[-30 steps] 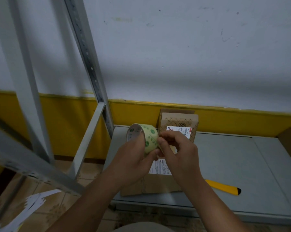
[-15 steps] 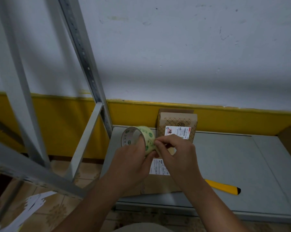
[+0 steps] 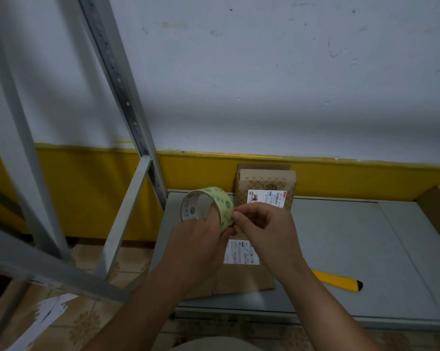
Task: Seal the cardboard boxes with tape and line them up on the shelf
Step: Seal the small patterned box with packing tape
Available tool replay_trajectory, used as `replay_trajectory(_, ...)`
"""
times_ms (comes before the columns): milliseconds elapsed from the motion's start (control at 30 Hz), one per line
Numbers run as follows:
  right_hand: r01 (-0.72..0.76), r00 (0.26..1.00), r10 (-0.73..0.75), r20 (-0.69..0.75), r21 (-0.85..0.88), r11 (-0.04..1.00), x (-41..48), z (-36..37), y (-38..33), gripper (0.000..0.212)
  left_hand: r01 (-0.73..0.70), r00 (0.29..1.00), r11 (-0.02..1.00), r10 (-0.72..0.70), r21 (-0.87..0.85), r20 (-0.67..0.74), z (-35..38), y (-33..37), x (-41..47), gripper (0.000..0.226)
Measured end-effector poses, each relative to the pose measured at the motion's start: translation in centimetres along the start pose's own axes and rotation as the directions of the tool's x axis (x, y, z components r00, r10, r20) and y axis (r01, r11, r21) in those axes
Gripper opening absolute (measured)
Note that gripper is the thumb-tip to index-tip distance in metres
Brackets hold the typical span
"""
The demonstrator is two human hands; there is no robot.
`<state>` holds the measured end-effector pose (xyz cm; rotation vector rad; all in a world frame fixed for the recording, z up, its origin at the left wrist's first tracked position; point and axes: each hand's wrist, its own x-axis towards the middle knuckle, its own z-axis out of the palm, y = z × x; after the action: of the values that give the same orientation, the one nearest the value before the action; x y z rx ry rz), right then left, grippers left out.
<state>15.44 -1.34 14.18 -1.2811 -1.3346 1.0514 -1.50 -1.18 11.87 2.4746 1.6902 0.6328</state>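
My left hand [image 3: 201,239] grips a roll of pale tape [image 3: 207,206] printed with green dots, fingers through its core, held above the grey shelf [image 3: 353,249]. My right hand [image 3: 264,229] pinches at the tape's edge on the roll's right side. Beneath both hands a flat cardboard box [image 3: 241,277] with a white label lies on the shelf, partly hidden. Behind it a patterned cardboard box [image 3: 267,188] with a white label stands upright against the yellow wall band.
A yellow utility knife [image 3: 340,281] lies on the shelf right of the flat box. Another cardboard box [image 3: 439,209] shows at the right edge. Grey metal rack posts [image 3: 122,102] and braces stand at left. Torn white paper [image 3: 44,315] lies on the tiled floor.
The roll has shifted slightly left and turned in my left hand. My right fingers stay pinching at its edge.
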Motion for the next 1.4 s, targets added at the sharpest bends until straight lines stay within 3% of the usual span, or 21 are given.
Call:
replay_trajectory(200, -0.019, 0.999, 0.019, 0.043, -0.002, 1.0, 0.3, -0.3, 0.0, 0.004, -0.044, 0.999, 0.996, 0.042, -0.072, -0.02, 0.0, -0.4, -0.1, 0.057)
replay_trajectory(533, -0.078, 0.971, 0.073, 0.229, 0.014, 0.997, 1.1, -2.1, -0.3, 0.007, -0.003, 0.995, 0.893, 0.047, -0.45, 0.086, -1.3, -0.6, -0.2, 0.057)
replay_trajectory(800, 0.016, 0.957, 0.021, 0.289, -0.128, 0.992, 1.1, -2.3, -0.3, 0.009, 0.01, 0.989, 0.909, 0.053, -0.416, 0.14, -1.4, -0.7, -0.6, 0.058)
replay_trajectory(900, 0.178, 0.971, -0.128, 0.202, -0.254, 0.951, 0.7, -1.8, 0.0, 0.005, 0.023, 0.99, 0.898, 0.041, -0.439, 0.136, -1.6, -0.6, -0.6, 0.056)
replay_trajectory(967, 0.422, 0.907, -0.386, 0.172, -0.397, 0.815, 0.3, -1.1, 0.4, 0.013, 0.049, 0.99, 0.875, 0.022, -0.481, 0.139, -1.8, -0.5, -0.6, 0.05)
replay_trajectory(1033, 0.554, 0.827, -0.529, 0.192, -0.441, 0.706, -0.1, -0.2, 0.8, 0.025, 0.065, 0.99, 0.86, 0.01, -0.506, 0.144, -1.8, -0.4, -0.6, 0.047)
replay_trajectory(1233, 0.621, 0.766, -0.612, 0.197, -0.474, 0.625, -0.7, 0.8, 1.3, 0.025, 0.124, 0.98, 0.868, -0.03, -0.482, 0.198, -1.6, -0.6, -0.7, 0.041)
replay_trajectory(1400, 0.566, 0.817, -0.553, 0.163, -0.413, 0.714, -0.3, 0.7, 0.8, 0.016, 0.125, 0.972, 0.882, -0.016, -0.455, 0.236, -1.3, -0.7, -0.6, 0.036)
